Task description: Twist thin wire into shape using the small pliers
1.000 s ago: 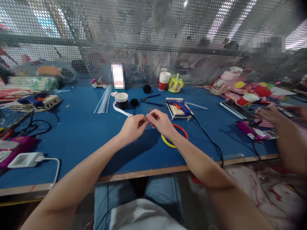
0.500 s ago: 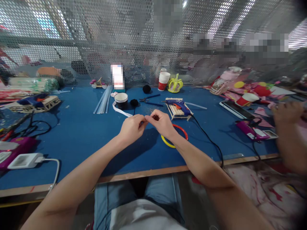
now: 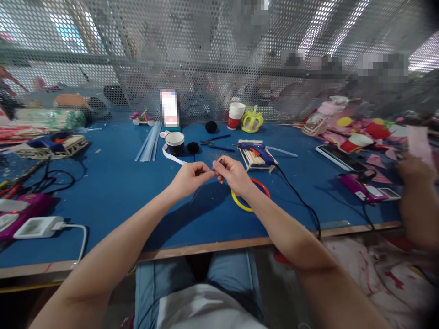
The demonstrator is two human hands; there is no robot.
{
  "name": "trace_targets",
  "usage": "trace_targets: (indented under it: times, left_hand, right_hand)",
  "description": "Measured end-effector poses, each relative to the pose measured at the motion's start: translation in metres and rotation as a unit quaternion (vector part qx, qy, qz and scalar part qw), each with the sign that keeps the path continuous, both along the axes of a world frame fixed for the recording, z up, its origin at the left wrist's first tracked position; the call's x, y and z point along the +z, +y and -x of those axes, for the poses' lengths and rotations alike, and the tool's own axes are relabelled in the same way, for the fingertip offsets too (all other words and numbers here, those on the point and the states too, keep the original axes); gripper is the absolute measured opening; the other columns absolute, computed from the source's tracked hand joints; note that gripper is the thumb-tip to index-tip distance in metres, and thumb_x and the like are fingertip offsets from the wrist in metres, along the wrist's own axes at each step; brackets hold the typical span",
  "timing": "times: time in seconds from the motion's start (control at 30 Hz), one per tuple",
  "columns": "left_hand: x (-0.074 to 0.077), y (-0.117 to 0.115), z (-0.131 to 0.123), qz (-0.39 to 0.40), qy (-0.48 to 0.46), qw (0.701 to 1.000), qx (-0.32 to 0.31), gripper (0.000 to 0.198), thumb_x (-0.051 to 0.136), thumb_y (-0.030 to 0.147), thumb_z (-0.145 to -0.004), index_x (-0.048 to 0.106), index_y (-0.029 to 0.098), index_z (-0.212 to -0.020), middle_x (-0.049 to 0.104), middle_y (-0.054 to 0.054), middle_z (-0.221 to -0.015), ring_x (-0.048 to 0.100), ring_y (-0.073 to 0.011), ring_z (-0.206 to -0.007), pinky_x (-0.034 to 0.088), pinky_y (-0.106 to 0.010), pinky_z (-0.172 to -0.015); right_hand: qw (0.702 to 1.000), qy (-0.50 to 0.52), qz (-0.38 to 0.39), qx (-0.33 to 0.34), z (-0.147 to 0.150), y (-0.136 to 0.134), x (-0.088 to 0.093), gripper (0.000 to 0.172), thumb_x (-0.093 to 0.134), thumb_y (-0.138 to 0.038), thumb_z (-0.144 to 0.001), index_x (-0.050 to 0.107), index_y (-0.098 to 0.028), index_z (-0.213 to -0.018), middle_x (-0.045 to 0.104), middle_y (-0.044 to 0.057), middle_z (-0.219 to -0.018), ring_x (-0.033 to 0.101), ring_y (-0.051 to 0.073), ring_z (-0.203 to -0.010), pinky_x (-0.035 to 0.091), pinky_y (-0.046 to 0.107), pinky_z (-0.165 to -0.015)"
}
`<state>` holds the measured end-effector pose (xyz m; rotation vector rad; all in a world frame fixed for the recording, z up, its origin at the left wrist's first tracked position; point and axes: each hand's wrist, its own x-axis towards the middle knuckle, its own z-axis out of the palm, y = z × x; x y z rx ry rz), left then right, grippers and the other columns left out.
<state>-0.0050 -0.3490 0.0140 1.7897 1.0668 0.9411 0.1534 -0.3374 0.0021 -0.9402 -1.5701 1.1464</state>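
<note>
My left hand (image 3: pixel 189 179) and my right hand (image 3: pixel 233 174) meet above the middle of the blue table (image 3: pixel 113 192). Both are closed in a pinch on a thin dark wire or thread (image 3: pixel 198 193) that trails down below the left hand. Under my right wrist lie a red ring and a yellow ring (image 3: pixel 252 194), one on the other. A blue glue gun (image 3: pixel 255 150) rests on a raft of wooden sticks just beyond my right hand.
Behind the hands are pliers (image 3: pixel 214 141), a black cup (image 3: pixel 175 142), black pompoms, paper cups (image 3: pixel 235 115) and a yellow crown (image 3: pixel 252 121). A white charger (image 3: pixel 36 227) lies at left. Another person's arm (image 3: pixel 416 196) works at right amid pink clutter.
My hands have stayed together, shifting slightly; the wire end now shows lower under the left hand. The other person's hand at right has lifted and holds a pink piece.
</note>
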Motion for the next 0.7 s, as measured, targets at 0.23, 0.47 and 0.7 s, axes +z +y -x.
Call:
trace_targets:
  times: [0.23, 0.47, 0.7]
  left_hand:
    - [0.002, -0.009, -0.004, -0.181, 0.140, 0.971, 0.070, 0.018, 0.051, 0.025, -0.078, 0.056, 0.013, -0.065, 0.045, 0.003, -0.054, 0.034, -0.0067, -0.050, 0.025, -0.022, -0.050]
    - [0.003, 0.001, 0.002, 0.116, -0.079, 0.989, -0.034, 0.028, 0.060, 0.038, -0.072, 0.050, 0.014, -0.063, 0.037, 0.005, -0.050, 0.026, -0.0042, -0.044, 0.017, -0.021, -0.043]
    - [0.008, 0.004, 0.012, 0.138, -0.050, 0.984, -0.104, 0.022, 0.055, 0.037, -0.076, 0.057, 0.015, -0.074, 0.036, 0.006, -0.052, 0.026, -0.0044, -0.044, 0.017, -0.021, -0.043]
  right_hand:
    - [0.995, -0.047, -0.040, -0.076, 0.002, -0.003, -0.001, 0.037, 0.058, -0.049, -0.075, 0.045, -0.017, -0.061, 0.042, -0.007, -0.046, 0.038, 0.005, -0.042, 0.032, 0.020, -0.042]
    - [0.997, 0.053, 0.029, 0.057, 0.000, 0.001, 0.001, 0.032, 0.054, -0.049, -0.079, 0.056, -0.018, -0.085, 0.053, -0.003, -0.064, 0.049, 0.006, -0.050, 0.038, 0.019, -0.044]
    - [0.997, 0.038, 0.031, 0.051, -0.003, 0.003, 0.002, 0.030, 0.056, -0.046, -0.078, 0.051, -0.017, -0.073, 0.057, -0.002, -0.059, 0.046, 0.006, -0.048, 0.037, 0.018, -0.045]
